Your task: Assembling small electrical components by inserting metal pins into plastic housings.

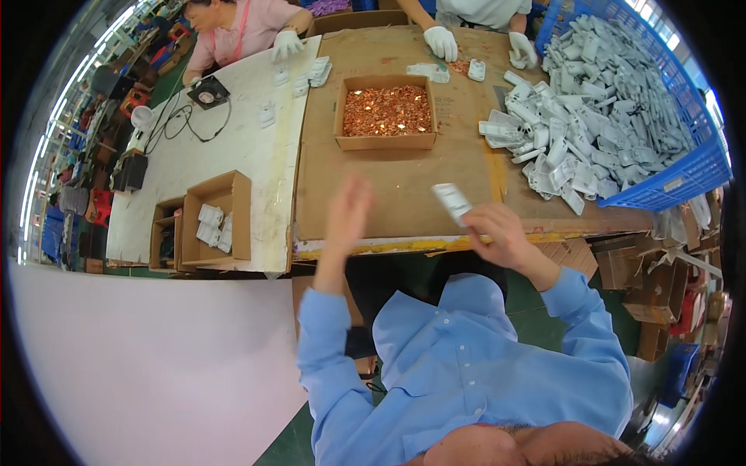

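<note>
My right hand (501,235) grips one end of a white plastic casing (450,199) between thumb and fingers, above the cardboard-topped table near its front edge. Motion smears my left hand (350,211), raised over the table to the left; whether its fingers hold anything cannot be made out. Beyond both hands stands a shallow cardboard box (386,144) full of small copper-coloured metal pieces (388,111). A large heap of similar white casings (598,116) spills out of a tipped blue crate (668,194) on the right.
Two co-workers sit across the table; one's white-gloved hand (441,43) is beside a casing (476,71). On the white table at left, a cardboard box (241,217) holds several casings. A black device (208,92) with a cable lies farther back. Boxes (657,291) stack at lower right.
</note>
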A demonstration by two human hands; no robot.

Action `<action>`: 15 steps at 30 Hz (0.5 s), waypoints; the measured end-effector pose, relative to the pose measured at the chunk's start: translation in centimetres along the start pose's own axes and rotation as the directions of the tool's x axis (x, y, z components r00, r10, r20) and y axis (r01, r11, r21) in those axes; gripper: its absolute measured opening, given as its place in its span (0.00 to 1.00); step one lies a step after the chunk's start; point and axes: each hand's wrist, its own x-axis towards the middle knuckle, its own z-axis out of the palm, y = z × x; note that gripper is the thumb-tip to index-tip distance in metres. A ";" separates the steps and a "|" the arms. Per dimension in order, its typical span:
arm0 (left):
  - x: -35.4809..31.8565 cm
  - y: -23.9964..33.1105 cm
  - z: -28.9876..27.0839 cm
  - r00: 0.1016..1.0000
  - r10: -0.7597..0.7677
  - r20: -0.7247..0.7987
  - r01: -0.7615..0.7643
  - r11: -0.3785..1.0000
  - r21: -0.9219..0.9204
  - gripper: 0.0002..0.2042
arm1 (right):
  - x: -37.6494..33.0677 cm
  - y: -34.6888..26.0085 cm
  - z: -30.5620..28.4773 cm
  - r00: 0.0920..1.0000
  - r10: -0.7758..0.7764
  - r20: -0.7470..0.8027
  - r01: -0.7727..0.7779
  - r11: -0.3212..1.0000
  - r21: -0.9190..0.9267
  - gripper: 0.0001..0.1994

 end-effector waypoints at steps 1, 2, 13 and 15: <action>-1.9 0.6 2.1 0.989 -0.086 0.122 0.110 0.971 -0.213 0.20 | 1.1 -0.6 0.6 0.999 -0.043 0.018 0.042 0.997 0.067 0.14; -3.6 1.4 3.8 0.956 -0.141 0.256 0.237 0.885 -0.401 0.21 | 2.1 -1.3 1.0 0.996 -0.088 0.035 0.082 0.987 0.135 0.14; -9.8 -2.3 4.2 0.867 -0.456 -0.199 -0.001 0.399 -0.917 0.13 | 15.7 6.0 6.3 0.977 0.108 -0.183 -0.094 0.992 0.085 0.14; -10.6 -3.3 5.1 0.869 -0.468 -0.162 0.025 0.369 -0.929 0.14 | 18.5 10.7 8.3 0.964 0.207 0.165 -0.225 0.970 0.096 0.11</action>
